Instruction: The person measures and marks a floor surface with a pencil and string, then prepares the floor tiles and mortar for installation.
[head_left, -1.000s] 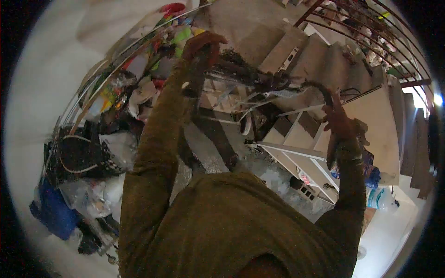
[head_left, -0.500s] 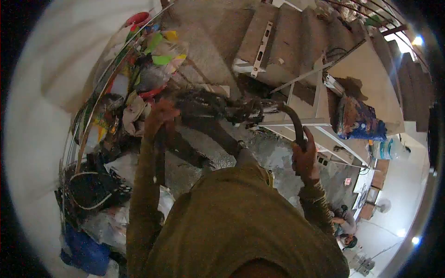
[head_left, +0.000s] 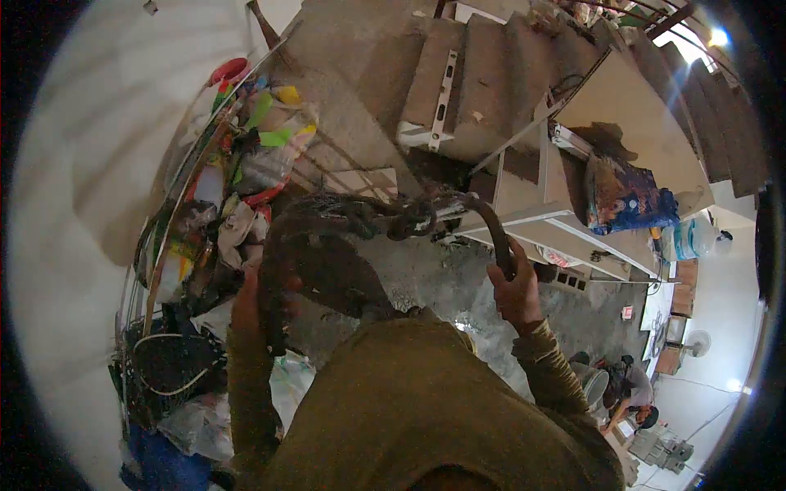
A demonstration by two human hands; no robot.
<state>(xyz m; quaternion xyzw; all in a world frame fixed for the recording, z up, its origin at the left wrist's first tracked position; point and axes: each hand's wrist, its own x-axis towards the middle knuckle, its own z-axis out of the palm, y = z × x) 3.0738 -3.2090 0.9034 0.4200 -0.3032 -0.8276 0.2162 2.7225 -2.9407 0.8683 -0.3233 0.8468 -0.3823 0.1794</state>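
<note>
A long dark bundle, knotted in the middle, spans the space in front of me. It looks like a thick hose or cable with bent ends, but its kind is not clear. My right hand is closed round its curved right end. At the other side my left hand, dim and partly hidden, is wrapped about the dark left end, which hangs down.
Bags and mixed scrap are piled along the left wall. A spirit level lies on the concrete steps. To the right stand a white frame, a blue sack and a clear water bottle. Another person crouches at the lower right.
My left hand has moved down along the left side, and the bundle's left end now bends lower. My right hand keeps its hold. The view has shifted slightly.
</note>
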